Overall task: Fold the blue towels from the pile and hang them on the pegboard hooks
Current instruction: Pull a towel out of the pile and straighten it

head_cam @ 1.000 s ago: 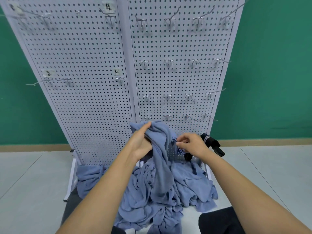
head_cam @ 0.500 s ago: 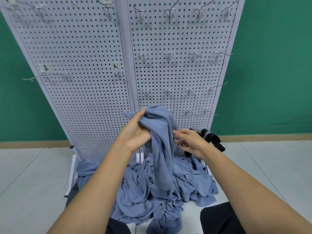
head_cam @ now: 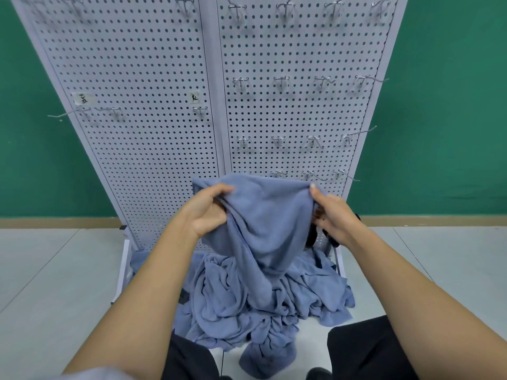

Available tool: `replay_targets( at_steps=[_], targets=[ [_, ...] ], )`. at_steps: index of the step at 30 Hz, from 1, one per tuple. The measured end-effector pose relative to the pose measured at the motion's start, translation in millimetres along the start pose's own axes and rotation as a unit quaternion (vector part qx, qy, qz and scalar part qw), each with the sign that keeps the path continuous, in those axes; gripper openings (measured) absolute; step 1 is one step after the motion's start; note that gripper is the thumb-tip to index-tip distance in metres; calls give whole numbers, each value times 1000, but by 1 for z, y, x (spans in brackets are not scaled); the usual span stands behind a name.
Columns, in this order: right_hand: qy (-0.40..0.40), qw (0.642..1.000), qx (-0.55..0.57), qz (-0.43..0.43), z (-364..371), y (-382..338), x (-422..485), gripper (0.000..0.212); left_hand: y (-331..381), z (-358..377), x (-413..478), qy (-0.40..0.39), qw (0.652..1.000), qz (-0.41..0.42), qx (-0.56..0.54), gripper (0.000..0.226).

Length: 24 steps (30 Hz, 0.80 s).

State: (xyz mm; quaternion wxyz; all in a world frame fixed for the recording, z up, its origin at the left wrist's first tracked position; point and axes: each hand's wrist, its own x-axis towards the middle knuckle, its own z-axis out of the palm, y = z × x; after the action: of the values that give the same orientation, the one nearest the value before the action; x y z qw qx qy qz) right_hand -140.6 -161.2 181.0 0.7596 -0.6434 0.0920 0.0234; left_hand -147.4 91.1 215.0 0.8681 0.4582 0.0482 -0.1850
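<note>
In the centre of the frame a blue towel (head_cam: 263,215) is held up between both hands, its top edge stretched roughly level in front of the lower part of the pegboard (head_cam: 142,111). The left hand (head_cam: 208,212), just left of centre, grips the towel's upper left part, its fingers curled into bunched cloth and the thumb lying over the front. The right hand (head_cam: 333,218), just right of centre, pinches the upper right corner, with the thumb pointing up along the edge and the other fingers curled behind the fabric. From that edge the towel hangs in a narrowing fold, and its lower end reaches the pile (head_cam: 274,300) of crumpled blue towels on the floor (head_cam: 55,270) in the lower middle of the frame, at the foot of the pegboard and between the person's knees in dark trousers (head_cam: 365,349). The pegboard is white, made of two perforated panels side by side, and fills the upper middle of the frame; metal hooks (head_cam: 280,81) stand in rows on its right panel, with a few more on the left panel. Two small labels (head_cam: 83,98), their writing too small to read, sit on the left panel. A black object (head_cam: 311,237), mostly hidden, shows just below the right hand. Behind everything is a green wall (head_cam: 452,105)
</note>
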Motion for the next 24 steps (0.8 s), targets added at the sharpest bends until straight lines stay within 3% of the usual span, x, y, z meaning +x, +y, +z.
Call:
replay_targets(
  at_steps=[6, 11, 15, 19, 24],
  targets=[
    [72, 995, 69, -19, -19, -6, 5, 23, 4, -25, -2, 79, 976, 3, 202, 14],
    [73, 996, 55, -21, -28, -9, 2, 18, 6, -34, -1, 187, 959, 44, 210, 4],
    [62, 998, 8, -27, -27, -8, 1, 25, 11, -42, 1, 206, 948, 62, 236, 17],
    [46, 999, 7, -27, -26, -8, -4, 13, 9, -45, -1, 218, 926, 72, 300, 19],
    [49, 998, 17, -40, -28, -8, -5, 11, 9, -43, -5, 244, 941, 86, 219, 11]
  ],
)
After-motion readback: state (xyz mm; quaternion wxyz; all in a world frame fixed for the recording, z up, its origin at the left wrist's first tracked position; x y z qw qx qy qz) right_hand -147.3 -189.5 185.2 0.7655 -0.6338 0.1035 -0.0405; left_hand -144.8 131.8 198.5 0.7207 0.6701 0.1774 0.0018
